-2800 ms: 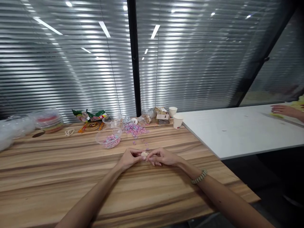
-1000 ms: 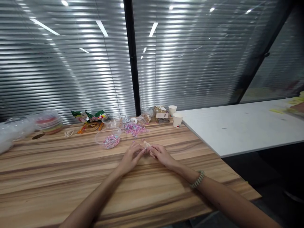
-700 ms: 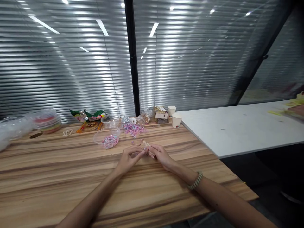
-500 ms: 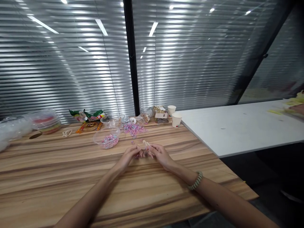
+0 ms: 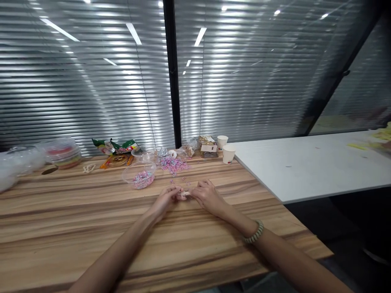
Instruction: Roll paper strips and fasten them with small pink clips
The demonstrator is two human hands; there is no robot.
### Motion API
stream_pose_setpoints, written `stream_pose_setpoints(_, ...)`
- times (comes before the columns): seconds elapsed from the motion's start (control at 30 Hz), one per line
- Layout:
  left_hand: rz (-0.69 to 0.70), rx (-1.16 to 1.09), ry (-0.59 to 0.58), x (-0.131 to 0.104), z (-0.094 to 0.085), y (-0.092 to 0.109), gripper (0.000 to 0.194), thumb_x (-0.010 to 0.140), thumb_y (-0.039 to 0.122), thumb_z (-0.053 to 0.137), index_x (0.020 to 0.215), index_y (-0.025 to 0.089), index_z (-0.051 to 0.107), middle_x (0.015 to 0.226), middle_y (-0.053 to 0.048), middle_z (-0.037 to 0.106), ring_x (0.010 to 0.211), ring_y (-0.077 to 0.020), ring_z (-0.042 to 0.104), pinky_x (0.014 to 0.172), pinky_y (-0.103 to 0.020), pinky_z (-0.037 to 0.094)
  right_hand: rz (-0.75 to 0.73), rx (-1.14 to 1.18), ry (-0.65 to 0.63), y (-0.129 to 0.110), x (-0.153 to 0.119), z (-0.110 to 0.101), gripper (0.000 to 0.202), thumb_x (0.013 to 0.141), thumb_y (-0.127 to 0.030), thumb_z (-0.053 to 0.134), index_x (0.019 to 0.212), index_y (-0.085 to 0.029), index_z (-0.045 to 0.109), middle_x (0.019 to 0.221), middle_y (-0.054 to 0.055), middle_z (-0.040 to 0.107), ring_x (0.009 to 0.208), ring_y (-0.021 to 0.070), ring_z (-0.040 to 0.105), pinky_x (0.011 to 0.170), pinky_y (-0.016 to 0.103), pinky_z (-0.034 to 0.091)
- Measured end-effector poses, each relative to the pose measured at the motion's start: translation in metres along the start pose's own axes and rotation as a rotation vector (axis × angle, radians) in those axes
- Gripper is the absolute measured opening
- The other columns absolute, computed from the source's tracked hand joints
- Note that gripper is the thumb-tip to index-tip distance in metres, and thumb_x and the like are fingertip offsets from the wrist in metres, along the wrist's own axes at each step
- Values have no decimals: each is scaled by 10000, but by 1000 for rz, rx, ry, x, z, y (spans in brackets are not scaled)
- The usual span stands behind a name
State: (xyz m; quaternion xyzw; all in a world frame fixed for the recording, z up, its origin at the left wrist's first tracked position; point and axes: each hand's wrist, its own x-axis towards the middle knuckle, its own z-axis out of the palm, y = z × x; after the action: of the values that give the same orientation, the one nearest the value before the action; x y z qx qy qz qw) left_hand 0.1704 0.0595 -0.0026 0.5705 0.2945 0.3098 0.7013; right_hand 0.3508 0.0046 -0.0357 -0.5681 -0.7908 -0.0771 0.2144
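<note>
My left hand (image 5: pixel 167 198) is closed over the wooden table (image 5: pixel 171 240), its fingertips pinching one end of a small pale piece (image 5: pixel 185 193). From the other side, the fingers of my right hand (image 5: pixel 209 197) are bent and closed at the piece's right end. What the piece is cannot be made out. Behind the hands lies a loose heap of pink, purple and blue bits (image 5: pixel 173 164). A clear round bowl (image 5: pixel 124 176) with similar bits inside stands to the left of that heap. A few bits are scattered between heap and hands.
Two paper cups (image 5: pixel 229 154) stand at the back right beside a small box (image 5: pixel 208 147). Snack packets (image 5: pixel 117 147), stacked tubs (image 5: pixel 62 154) and a pale cord (image 5: pixel 89 168) lie back left. A white table (image 5: pixel 275 162) adjoins on the right.
My right hand has turned over, its back now upward, with fingers curled in. The pale piece has moved down and lies level between both hands. The view has shifted slightly.
</note>
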Motion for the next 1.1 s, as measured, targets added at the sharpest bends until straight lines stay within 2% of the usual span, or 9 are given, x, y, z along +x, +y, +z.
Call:
stream_pose_setpoints(0.1,-4,52,-21,-1,0,1,270,681,351,578,789,105,555,844,-55,577,717,-142,586,689,-217,385,-45,-20,6,-2,-1,-1,393,776,-338,189,1019,-272,492,867,27,499,894,-20,250,836,149,141)
stream_pose_setpoints(0.27,30,101,-28,1,-3,-5,276,691,359,571,811,111,554,901,-65,576,760,-137,567,738,-239,408,-73,-26,39,-4,-2,-2,373,777,-335,197,1075,-354,422,915,-1,496,907,-23,247,841,134,132)
stream_pose_setpoints(0.4,92,180,-26,2,-6,-9,245,717,348,551,777,111,569,1044,-69,527,863,-124,523,762,-207,399,-52,60,17,-2,-1,2,393,776,-348,188,992,-294,512,869,15,502,846,-33,242,817,124,139)
stream_pose_setpoints(0.47,87,140,-60,2,-5,-9,251,718,346,552,794,107,554,1062,-77,512,885,-129,515,788,-222,401,-34,103,-1,0,-1,3,400,774,-357,188,972,-283,527,866,8,508,822,-37,243,808,116,148)
stream_pose_setpoints(0.53,76,74,-69,2,-4,-9,274,710,358,560,807,105,512,1042,-88,515,848,-128,528,779,-247,419,-20,139,-15,1,0,4,400,773,-365,189,978,-288,524,899,-7,512,823,-42,252,802,104,158)
stream_pose_setpoints(0.7,134,21,104,3,-6,-6,363,690,432,554,763,139,352,1043,-81,511,603,-73,533,580,-233,450,-45,245,-45,-4,1,2,398,771,-371,201,961,-277,538,963,-33,516,867,-53,295,803,85,186)
stream_pose_setpoints(0.9,241,209,87,3,-7,-5,321,726,395,527,868,108,501,754,-43,540,672,-96,516,609,-203,434,40,329,-26,-5,3,-1,432,765,-405,196,987,-256,534,948,-29,529,808,-64,324,761,71,217)
stream_pose_setpoints(1.0,266,315,25,3,-6,-7,336,673,361,593,892,109,552,841,-67,557,746,-123,522,634,-216,440,85,331,-40,-5,3,-3,468,757,-440,179,1020,-250,516,919,-18,537,796,-68,340,762,67,235)
stream_pose_setpoints(1.1,325,393,-11,2,-5,-9,317,641,319,629,886,122,581,901,-73,569,809,-139,528,707,-238,439,136,362,-107,-7,4,-5,477,749,-474,161,1016,-281,507,956,-43,534,784,-78,362,787,59,261)
